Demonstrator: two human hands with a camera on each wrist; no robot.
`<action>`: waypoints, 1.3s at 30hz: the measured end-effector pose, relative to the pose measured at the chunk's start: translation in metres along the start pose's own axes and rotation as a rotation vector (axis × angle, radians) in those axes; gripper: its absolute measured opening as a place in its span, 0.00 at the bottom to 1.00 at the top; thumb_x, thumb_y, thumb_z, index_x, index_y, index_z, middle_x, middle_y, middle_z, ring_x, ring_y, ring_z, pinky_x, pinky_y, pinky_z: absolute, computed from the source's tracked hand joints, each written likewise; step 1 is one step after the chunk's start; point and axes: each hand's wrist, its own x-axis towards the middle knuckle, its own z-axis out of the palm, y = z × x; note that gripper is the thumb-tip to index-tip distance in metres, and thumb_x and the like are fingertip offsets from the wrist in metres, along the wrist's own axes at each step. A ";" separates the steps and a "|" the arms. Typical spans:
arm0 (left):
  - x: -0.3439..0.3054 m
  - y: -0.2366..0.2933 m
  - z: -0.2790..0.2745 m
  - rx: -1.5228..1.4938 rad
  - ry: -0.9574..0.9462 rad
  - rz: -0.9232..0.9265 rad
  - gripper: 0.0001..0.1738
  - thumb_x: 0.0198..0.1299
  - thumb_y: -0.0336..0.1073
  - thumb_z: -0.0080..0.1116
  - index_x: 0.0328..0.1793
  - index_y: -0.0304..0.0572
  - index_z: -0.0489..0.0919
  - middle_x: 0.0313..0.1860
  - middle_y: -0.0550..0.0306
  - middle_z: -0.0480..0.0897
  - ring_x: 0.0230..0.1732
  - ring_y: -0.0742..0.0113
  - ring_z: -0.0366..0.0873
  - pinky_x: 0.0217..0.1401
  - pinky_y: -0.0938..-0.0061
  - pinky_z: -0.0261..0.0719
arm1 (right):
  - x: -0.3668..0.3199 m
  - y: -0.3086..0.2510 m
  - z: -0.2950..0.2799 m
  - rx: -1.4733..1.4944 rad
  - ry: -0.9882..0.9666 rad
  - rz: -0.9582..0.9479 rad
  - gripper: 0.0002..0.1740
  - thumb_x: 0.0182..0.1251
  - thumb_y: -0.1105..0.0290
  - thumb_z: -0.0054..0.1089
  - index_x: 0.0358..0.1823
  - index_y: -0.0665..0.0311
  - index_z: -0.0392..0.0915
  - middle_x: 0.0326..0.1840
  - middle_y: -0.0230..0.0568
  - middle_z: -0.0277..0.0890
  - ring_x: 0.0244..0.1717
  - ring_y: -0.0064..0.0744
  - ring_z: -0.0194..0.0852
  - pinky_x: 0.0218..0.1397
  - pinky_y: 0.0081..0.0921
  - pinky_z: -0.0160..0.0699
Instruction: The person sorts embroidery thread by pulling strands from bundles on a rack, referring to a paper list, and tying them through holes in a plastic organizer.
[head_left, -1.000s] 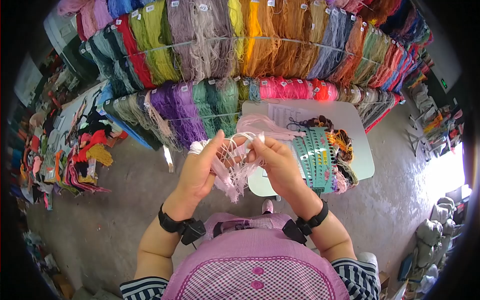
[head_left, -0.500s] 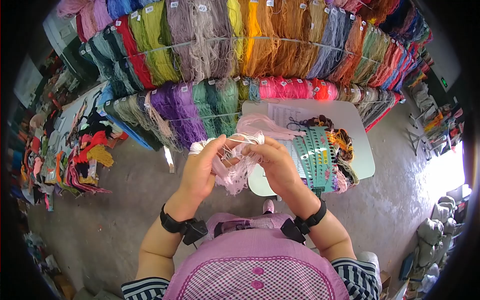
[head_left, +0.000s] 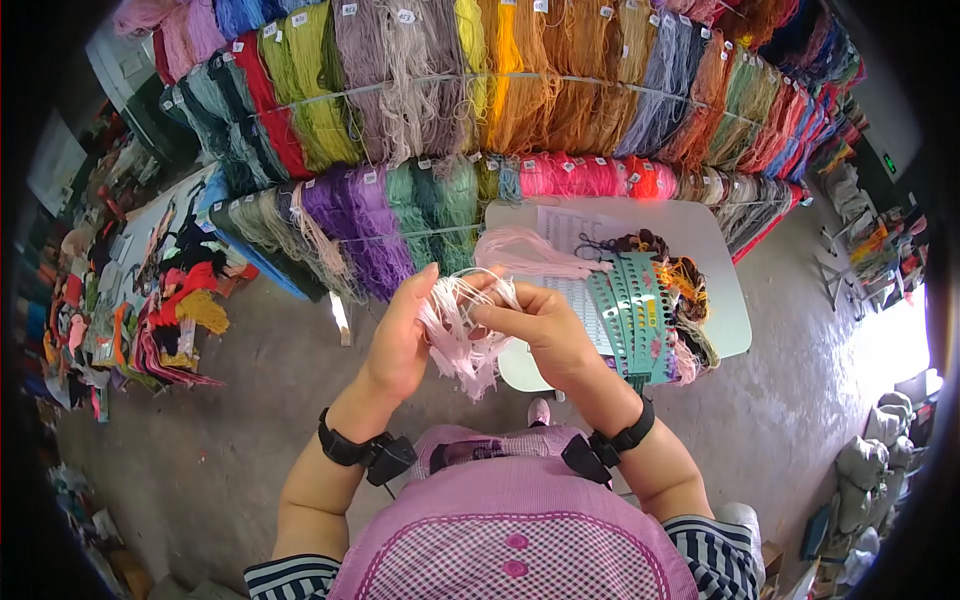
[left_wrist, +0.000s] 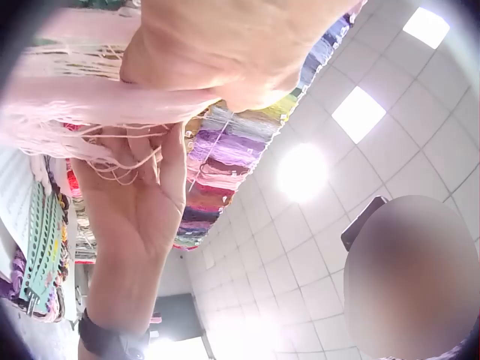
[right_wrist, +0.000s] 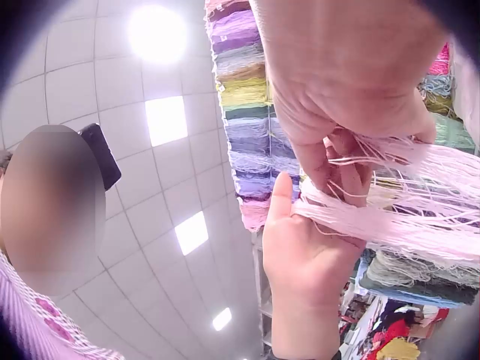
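Between the hands, at chest height, hangs a pale pink yarn skein (head_left: pixel 468 365) with loose white strands along its top. My left hand (head_left: pixel 400 340) carries it, thumb up and the yarn lying across the fingers; the right wrist view has that thumb (right_wrist: pixel 282 196) straight beside the strands. The right hand (head_left: pixel 550 335) holds the skein's other side, fingers bent among thin strands, thumb pointing left. In the left wrist view the yarn (left_wrist: pixel 97 101) stretches from under the near hand, and several strands loop around the right hand's fingers (left_wrist: pixel 142 146).
Just beyond the hands stands a white table (head_left: pixel 720 290) bearing a pink yarn bundle (head_left: pixel 530 252), a printed sheet (head_left: pixel 570 222) and green perforated cards (head_left: pixel 630 315) threaded with coloured yarns. Racks of tagged hanks (head_left: pixel 420 100) rise behind. A left-hand table holds heaped yarn (head_left: pixel 180 290).
My right fingers have come down and left from the skein's top into the strands. The left hand has turned; the white tuft outside its thumb now lies between the hands.
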 end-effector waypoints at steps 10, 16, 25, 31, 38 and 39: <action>-0.002 -0.004 -0.005 0.088 0.132 0.090 0.25 0.73 0.44 0.40 0.62 0.33 0.76 0.61 0.53 0.79 0.59 0.69 0.76 0.62 0.72 0.74 | 0.006 0.010 -0.021 0.174 -0.014 -0.062 0.12 0.70 0.64 0.60 0.47 0.65 0.81 0.41 0.31 0.81 0.40 0.20 0.78 0.47 0.23 0.73; 0.004 -0.016 -0.007 0.304 0.045 0.127 0.25 0.73 0.44 0.40 0.65 0.33 0.74 0.63 0.51 0.77 0.63 0.67 0.73 0.62 0.68 0.76 | 0.001 0.007 0.000 -0.054 0.027 -0.017 0.15 0.68 0.62 0.63 0.47 0.65 0.81 0.40 0.34 0.81 0.39 0.22 0.78 0.47 0.24 0.73; 0.006 -0.008 -0.002 0.097 0.072 0.025 0.43 0.73 0.64 0.27 0.66 0.26 0.71 0.57 0.48 0.79 0.56 0.61 0.78 0.55 0.68 0.83 | 0.004 0.007 -0.003 0.127 0.020 -0.042 0.14 0.69 0.62 0.61 0.45 0.67 0.82 0.41 0.33 0.81 0.41 0.20 0.76 0.46 0.20 0.72; 0.005 -0.004 0.001 0.124 0.008 0.046 0.51 0.69 0.71 0.22 0.67 0.26 0.70 0.56 0.48 0.79 0.53 0.63 0.79 0.54 0.69 0.83 | 0.001 -0.001 0.007 0.070 -0.013 -0.073 0.15 0.68 0.63 0.63 0.45 0.69 0.82 0.43 0.36 0.81 0.39 0.21 0.76 0.46 0.18 0.73; 0.004 -0.006 0.003 0.226 -0.027 0.017 0.43 0.74 0.64 0.24 0.70 0.28 0.68 0.59 0.51 0.79 0.58 0.68 0.76 0.63 0.73 0.69 | 0.000 0.000 0.003 0.041 -0.058 -0.001 0.12 0.65 0.67 0.66 0.43 0.68 0.83 0.43 0.35 0.82 0.37 0.18 0.74 0.47 0.18 0.72; 0.001 -0.005 -0.002 0.224 -0.023 0.020 0.43 0.74 0.64 0.24 0.70 0.28 0.68 0.59 0.51 0.79 0.58 0.68 0.76 0.63 0.73 0.69 | -0.001 -0.001 0.003 0.039 -0.062 0.002 0.12 0.65 0.67 0.66 0.43 0.68 0.83 0.43 0.35 0.82 0.37 0.18 0.74 0.47 0.18 0.72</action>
